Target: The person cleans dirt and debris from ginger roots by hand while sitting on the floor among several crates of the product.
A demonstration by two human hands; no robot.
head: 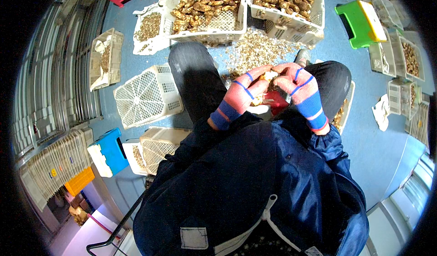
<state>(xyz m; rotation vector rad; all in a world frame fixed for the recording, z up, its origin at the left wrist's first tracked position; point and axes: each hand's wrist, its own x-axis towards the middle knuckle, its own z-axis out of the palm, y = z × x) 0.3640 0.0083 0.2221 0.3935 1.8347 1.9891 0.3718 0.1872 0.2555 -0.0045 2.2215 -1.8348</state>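
My left hand, in a pink knit glove with blue stripes, is closed on a pale mushroom piece. My right hand, gloved alike, meets it from the other side with curled fingers on the same piece. Part of the piece is hidden by the fingers. Below the left hand another pale piece shows, near a red object between my legs. Pale and brown scraps lie spread over the blue floor beyond both hands.
Two white plastic crates of brown mushrooms stand ahead. An overturned crate lies at left, near a blue stool. A green stool and more crates stand at right.
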